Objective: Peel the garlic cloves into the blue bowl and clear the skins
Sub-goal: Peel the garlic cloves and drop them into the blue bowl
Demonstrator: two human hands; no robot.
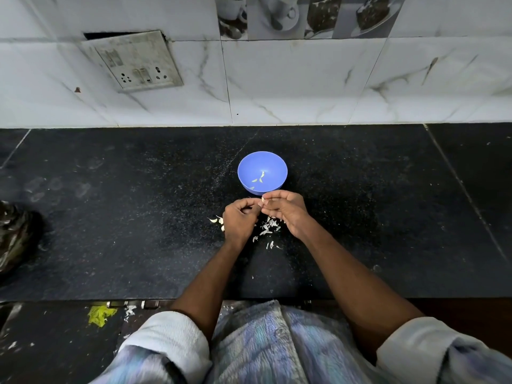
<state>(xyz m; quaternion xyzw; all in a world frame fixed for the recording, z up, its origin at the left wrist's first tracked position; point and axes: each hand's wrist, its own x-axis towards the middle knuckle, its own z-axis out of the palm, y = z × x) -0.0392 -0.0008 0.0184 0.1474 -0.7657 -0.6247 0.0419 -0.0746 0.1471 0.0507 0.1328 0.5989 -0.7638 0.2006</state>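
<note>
A blue bowl [262, 173] stands on the black counter [138, 217] with a few peeled garlic cloves inside. Just in front of it my two hands meet over one pale garlic clove [263, 201]. My left hand [240, 221] has its fingers curled and pinches the clove from the left. The fingers and thumb of my right hand [286, 210] hold it from the right. Loose white garlic skins [267, 230] lie scattered on the counter under and between my hands. A few unpeeled cloves [217, 220] lie just left of my left hand, partly hidden by it.
A tiled wall with a switch and socket plate [135, 62] rises behind the counter. A dark crumpled bag [16, 234] sits at the left edge. The counter's front edge runs near my waist, with a yellow scrap [99, 314] and white bits below it.
</note>
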